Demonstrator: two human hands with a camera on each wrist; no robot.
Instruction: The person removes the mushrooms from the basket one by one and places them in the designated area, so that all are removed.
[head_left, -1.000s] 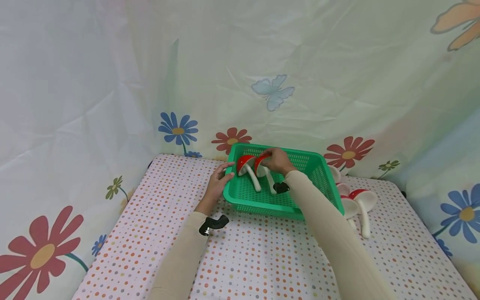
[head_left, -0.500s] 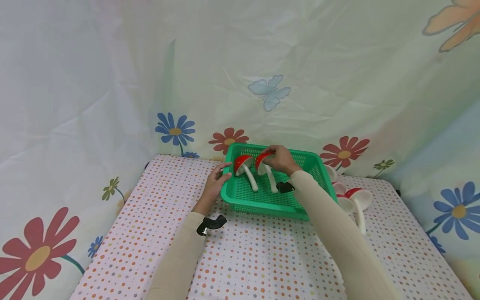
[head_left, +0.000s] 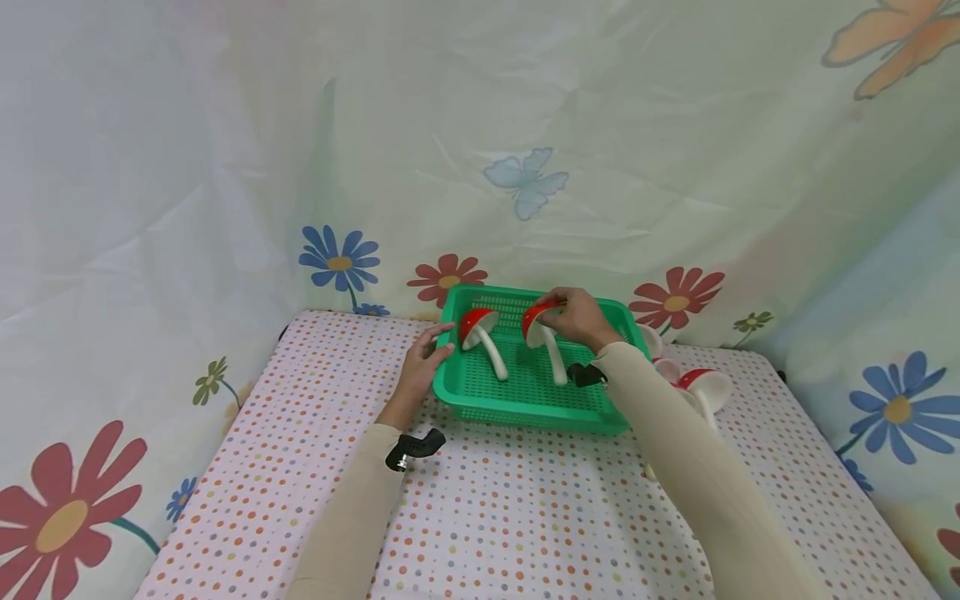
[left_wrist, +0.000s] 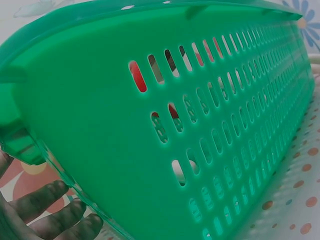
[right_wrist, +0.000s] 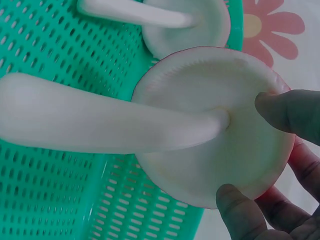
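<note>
A green plastic basket [head_left: 525,411] with slotted walls stands on the table. My left hand [head_left: 422,367] is at its left end, fingers fairly straight and touching the rim. In the left wrist view several fingertips [left_wrist: 75,209] lie against the basket's end. My right hand [head_left: 581,319] grips the cap edge of a toy mushroom [right_wrist: 175,125] with a white stem and red cap, over the right part of the basket. In the right wrist view the thumb lies on the cap's white underside. Another toy mushroom [head_left: 480,329] lies inside at the left, its stem towards me.
More toy mushrooms [head_left: 708,386] lie on the table right of the basket, partly hidden by my right sleeve [head_left: 675,450]. A dotted cloth [head_left: 480,517] covers the table. Behind the basket hangs a flowered backdrop [head_left: 420,150].
My right hand has shifted the gripped mushroom to the right, widening the gap to the other one. The left hand stays at the basket's end. The head view has turned slightly right.
</note>
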